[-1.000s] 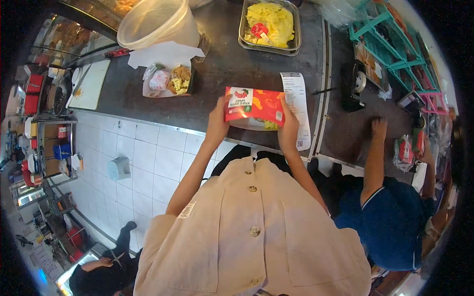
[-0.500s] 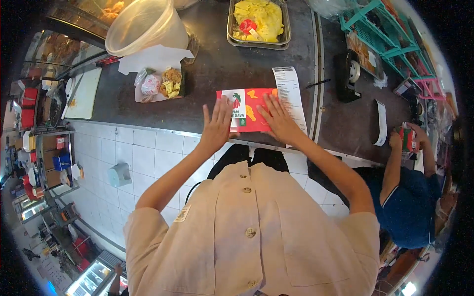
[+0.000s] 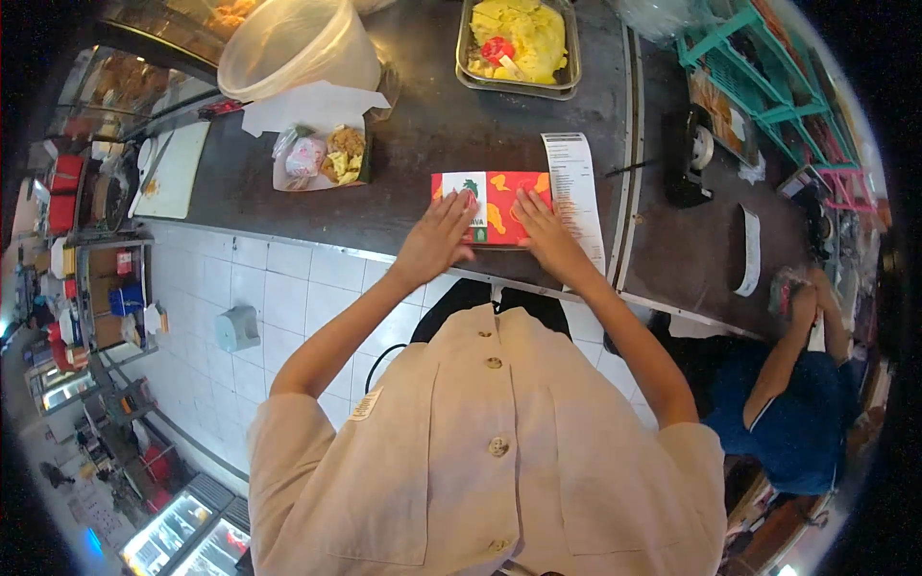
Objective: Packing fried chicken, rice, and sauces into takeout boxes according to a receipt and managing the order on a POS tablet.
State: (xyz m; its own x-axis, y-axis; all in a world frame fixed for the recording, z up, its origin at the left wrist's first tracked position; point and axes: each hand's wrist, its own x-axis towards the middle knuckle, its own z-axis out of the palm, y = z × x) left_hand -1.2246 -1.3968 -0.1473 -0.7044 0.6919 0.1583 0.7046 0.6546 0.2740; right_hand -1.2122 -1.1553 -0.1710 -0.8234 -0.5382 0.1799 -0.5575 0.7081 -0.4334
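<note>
A closed red food box (image 3: 499, 213), printed with orange shapes and a white panel, lies near the counter's front edge. My left hand (image 3: 437, 236) rests its fingers on the box's left part, with the thumb out to the side. On the right part of the lid, the fingers of my right hand (image 3: 549, 234) are stretched out. A long paper receipt (image 3: 574, 187) lies just right of the box, close to my right hand. Further left stands an open white food box (image 3: 357, 182) holding a wrapped bundle (image 3: 305, 156), fried pieces and yellow bits.
Behind are a big clear plastic tub (image 3: 288, 53) and a metal tray (image 3: 463, 69) of yellow food. A tape dispenser (image 3: 687, 158), a pen (image 3: 628, 169) and a second paper slip (image 3: 747, 254) lie to the right, where a co-worker (image 3: 783, 413) stands. A white cutting board (image 3: 173, 178) is far left.
My fingers have drawn nearer to the front of the red box, still flat on its lid. The co-worker's hands have shifted. The whole view has moved slightly.
</note>
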